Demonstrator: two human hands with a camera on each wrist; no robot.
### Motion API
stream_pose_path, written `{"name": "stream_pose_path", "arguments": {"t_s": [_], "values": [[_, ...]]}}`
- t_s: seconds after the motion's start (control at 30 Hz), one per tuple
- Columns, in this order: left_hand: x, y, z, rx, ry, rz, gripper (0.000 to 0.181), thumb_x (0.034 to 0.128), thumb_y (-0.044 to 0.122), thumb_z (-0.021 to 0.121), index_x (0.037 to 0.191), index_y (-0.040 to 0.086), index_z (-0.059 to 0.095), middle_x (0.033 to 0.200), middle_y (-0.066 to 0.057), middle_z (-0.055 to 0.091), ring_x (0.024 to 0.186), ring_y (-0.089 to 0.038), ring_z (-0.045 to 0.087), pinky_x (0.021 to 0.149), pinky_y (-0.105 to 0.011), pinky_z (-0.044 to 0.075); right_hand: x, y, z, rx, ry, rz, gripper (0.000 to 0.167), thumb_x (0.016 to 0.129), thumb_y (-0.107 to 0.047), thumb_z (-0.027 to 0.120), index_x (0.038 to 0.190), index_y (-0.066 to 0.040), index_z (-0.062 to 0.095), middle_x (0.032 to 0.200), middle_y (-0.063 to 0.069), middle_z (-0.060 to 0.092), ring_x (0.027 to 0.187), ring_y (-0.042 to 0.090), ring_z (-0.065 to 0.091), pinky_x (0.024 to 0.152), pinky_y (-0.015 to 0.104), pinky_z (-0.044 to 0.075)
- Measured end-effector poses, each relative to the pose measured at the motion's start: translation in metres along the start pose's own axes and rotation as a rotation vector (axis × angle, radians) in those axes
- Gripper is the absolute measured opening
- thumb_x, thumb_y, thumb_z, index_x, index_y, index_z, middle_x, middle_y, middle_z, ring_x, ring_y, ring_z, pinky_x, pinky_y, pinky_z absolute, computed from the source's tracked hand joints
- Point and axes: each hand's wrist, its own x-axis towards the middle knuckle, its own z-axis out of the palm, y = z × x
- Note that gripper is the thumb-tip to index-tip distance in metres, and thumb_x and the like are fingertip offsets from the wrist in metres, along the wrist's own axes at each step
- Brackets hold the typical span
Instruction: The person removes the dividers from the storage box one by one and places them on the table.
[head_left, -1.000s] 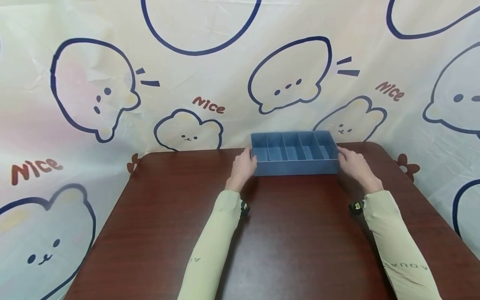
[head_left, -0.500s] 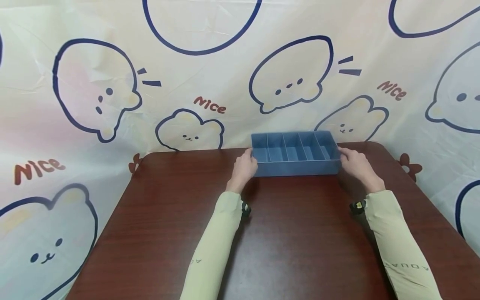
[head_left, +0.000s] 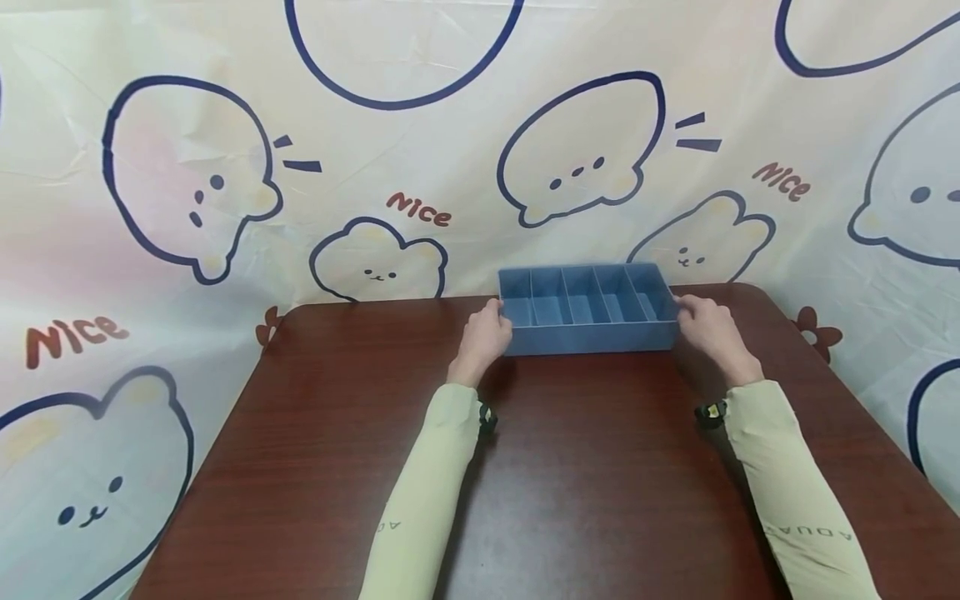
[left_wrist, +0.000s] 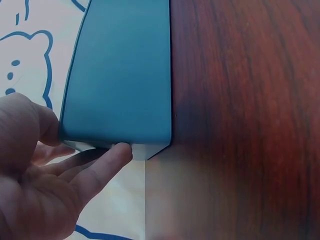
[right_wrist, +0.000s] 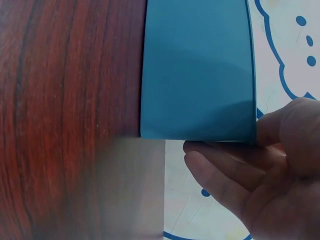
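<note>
A blue box [head_left: 588,337] with several compartments in one row stands at the back of the table; the compartments look bare inside. My left hand [head_left: 482,340] holds its left end, and my right hand [head_left: 714,335] holds its right end. In the left wrist view, the thumb of the left hand [left_wrist: 55,175] is at the top edge of the box [left_wrist: 120,75], the fingers against its end wall. In the right wrist view, the right hand [right_wrist: 255,175] has its thumb at the rim of the box [right_wrist: 197,75] and fingers along the end wall.
The dark red-brown wooden table [head_left: 585,475] runs back to a wall covering [head_left: 465,167] with printed cartoon outlines, close behind the box. The same covering hangs along the left and right sides of the table.
The box has shifted very slightly left and toward me, both hands moving with it. Their hold looks the same.
</note>
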Motion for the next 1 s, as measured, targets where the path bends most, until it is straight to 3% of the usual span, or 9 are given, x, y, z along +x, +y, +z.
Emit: {"name": "stream_pose_path", "arguments": {"t_s": [0.2,0.5,0.83,1.0], "values": [[-0.0011,-0.002,-0.0046,0.012,-0.015,0.017,0.045,0.1004,0.019,0.044,0.144,0.01,0.043,0.085,-0.006,0.058,0.06,-0.018,0.05,0.056,-0.027,0.043,0.0006,-0.0012,0.0022,-0.013,0.0,-0.005,0.048,0.1,-0.014,0.034,0.146,0.001,0.042,0.143,0.032,0.045,0.085,0.036,0.056,0.065,0.04,0.044],[-0.0021,-0.0012,-0.0043,-0.01,-0.034,-0.003,0.045,0.1013,0.019,0.043,0.145,0.011,0.04,0.085,-0.007,0.057,0.06,-0.019,0.05,0.055,-0.027,0.043,0.0017,0.0008,0.0015,0.0,-0.018,0.002,0.049,0.1,-0.013,0.034,0.146,0.002,0.04,0.135,0.033,0.052,0.063,0.025,0.055,0.054,0.033,0.043],[-0.0017,-0.0022,-0.0056,-0.024,-0.051,-0.001,0.045,0.1018,0.019,0.043,0.146,0.012,0.039,0.081,-0.008,0.056,0.056,-0.018,0.049,0.051,-0.027,0.042,-0.0004,-0.0013,0.0022,0.015,-0.002,0.016,0.049,0.099,-0.011,0.034,0.146,0.003,0.04,0.141,0.034,0.045,0.068,0.029,0.054,0.062,0.04,0.047],[-0.0032,-0.0036,-0.0073,-0.024,-0.049,-0.004,0.045,0.1018,0.018,0.043,0.146,0.011,0.039,0.078,-0.007,0.054,0.055,-0.017,0.046,0.051,-0.027,0.04,-0.0017,-0.0011,0.0049,0.065,-0.002,0.013,0.049,0.099,-0.011,0.036,0.146,0.003,0.04,0.139,0.035,0.048,0.063,0.029,0.052,0.055,0.039,0.046]]}}
